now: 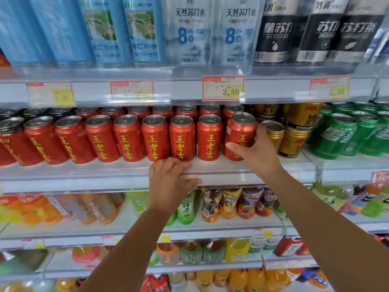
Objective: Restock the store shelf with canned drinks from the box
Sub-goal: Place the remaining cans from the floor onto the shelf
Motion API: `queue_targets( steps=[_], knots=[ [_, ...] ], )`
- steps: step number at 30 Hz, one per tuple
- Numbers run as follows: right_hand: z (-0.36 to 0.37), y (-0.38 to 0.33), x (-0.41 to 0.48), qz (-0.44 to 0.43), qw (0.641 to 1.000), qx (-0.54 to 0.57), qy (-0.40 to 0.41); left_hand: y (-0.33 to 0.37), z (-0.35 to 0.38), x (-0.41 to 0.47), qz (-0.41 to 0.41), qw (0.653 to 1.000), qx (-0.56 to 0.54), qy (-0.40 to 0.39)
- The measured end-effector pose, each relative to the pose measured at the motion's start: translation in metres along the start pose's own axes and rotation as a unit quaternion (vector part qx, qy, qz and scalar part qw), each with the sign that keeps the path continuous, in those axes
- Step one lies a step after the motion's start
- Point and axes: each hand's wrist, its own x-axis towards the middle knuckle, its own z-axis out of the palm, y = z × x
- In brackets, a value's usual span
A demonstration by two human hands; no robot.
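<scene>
A row of red cans [154,138] with yellow characters fills the middle shelf [105,171]. My right hand [255,150] grips the rightmost red can [239,131] at the row's right end, thumb on its front and fingers round its right side; the can leans slightly. My left hand [168,182] rests on the shelf's front edge, fingers curled over the lip just below the cans. The box is out of view.
Gold cans [292,133] stand right next to the held can, green cans [341,135] farther right. Water bottles [189,30] line the shelf above, with price tags [223,88] on its rail. Bottled teas and juices [231,203] fill the shelves below.
</scene>
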Motion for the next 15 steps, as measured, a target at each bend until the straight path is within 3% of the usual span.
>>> queue_targets(
  steps=[15],
  knots=[
    [0.006, 0.012, -0.006, 0.007, 0.999, -0.024, -0.033, 0.001, 0.001, -0.002, 0.006, 1.0, 0.016, 0.01]
  ],
)
